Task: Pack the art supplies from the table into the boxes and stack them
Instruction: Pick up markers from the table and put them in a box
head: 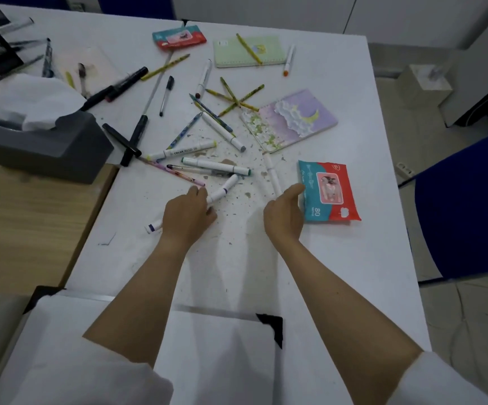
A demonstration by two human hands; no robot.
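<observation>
Middle of white marker (pixel 221 192) under left hand (pixel 187 219); right hand's (pixel 285 219) fingers out of sight.

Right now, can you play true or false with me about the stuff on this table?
1. The left hand is on a white marker with a purple band. True.
2. The right hand is holding the wipes pack. False: it holds nothing; its fingers only reach close to the edge of the pack.
3. A yellow pencil lies across the green notebook. True.
4. The purple notebook with the moon is standing upright. False: it lies flat on the table.
5. A white tissue sticks out of the grey tissue box. True.
6. All the pens are already packed away. False: many are scattered on the table.
</observation>
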